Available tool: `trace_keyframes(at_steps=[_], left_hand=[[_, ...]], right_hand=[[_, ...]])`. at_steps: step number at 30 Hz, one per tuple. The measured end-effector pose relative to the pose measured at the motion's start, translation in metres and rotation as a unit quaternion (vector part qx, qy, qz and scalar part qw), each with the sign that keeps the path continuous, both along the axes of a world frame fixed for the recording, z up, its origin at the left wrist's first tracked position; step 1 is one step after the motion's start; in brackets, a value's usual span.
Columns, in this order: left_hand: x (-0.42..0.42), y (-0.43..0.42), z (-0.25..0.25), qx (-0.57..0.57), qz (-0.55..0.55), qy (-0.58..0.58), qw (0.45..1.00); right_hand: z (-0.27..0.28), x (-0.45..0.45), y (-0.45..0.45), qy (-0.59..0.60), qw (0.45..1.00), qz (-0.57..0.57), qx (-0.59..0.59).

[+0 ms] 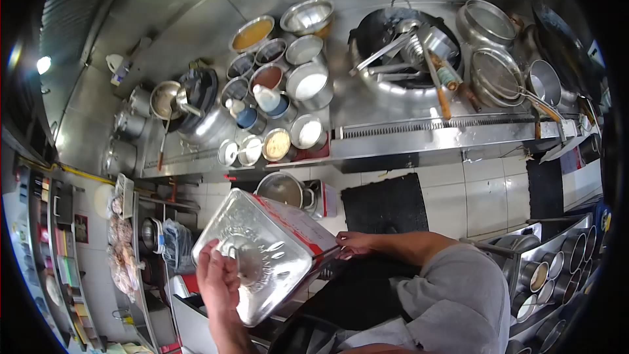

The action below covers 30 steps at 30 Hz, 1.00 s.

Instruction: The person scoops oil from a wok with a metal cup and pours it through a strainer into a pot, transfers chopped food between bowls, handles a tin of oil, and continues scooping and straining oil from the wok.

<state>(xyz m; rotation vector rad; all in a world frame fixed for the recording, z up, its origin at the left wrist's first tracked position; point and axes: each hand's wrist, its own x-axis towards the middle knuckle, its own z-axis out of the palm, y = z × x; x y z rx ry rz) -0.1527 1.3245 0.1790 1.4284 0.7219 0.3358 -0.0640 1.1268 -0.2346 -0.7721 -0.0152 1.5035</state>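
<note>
Rectangular metal tin sits tilted in front of the torso, both hands at it. Left hand: fingers loosely curled, slightly apart, over the silver end face; contact unclear. Right hand: fingers clamped on the tin's edge by the red-and-white side. Just beyond the tin: metal pot, with red-and-white box beside it. Farther out: steel counter with seasoning containers, wok holding ladles and strainers. Black mat on white floor tiles.

A single head-worn camera looks forward and down through a wide, rounded view over a kitchen. The person's hands and a metal tin fill the near foreground; the steel table stands beyond.
</note>
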Motion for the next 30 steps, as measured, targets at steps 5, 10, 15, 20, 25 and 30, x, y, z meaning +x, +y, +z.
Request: trace_keyframes(at_steps=[5, 10, 15, 20, 25, 30], left_hand=[[0.071, -0.052, 0.079, 0.101, -0.059, -0.084, 0.990], [0.164, -0.086, 0.136, 0.137, -0.173, -0.143, 0.965], [0.285, -0.121, 0.186, 0.170, -0.266, -0.157, 0.936], [0.425, -0.129, 0.209, 0.165, -0.337, -0.173, 0.911], [0.556, -0.128, 0.213, 0.123, -0.434, -0.177, 0.875], [0.690, -0.125, 0.202, 0.081, -0.533, -0.136, 0.831]], right_hand=[[0.066, 0.041, -0.079, -0.108, 0.969, -0.207, 0.080], [0.171, 0.097, -0.152, -0.198, 0.910, -0.364, 0.007], [0.246, 0.157, -0.199, -0.248, 0.825, -0.505, -0.062], [0.299, 0.237, -0.233, -0.298, 0.724, -0.603, -0.154], [0.350, 0.313, -0.240, -0.263, 0.668, -0.669, -0.191], [0.388, 0.389, -0.246, -0.257, 0.614, -0.709, -0.235]])
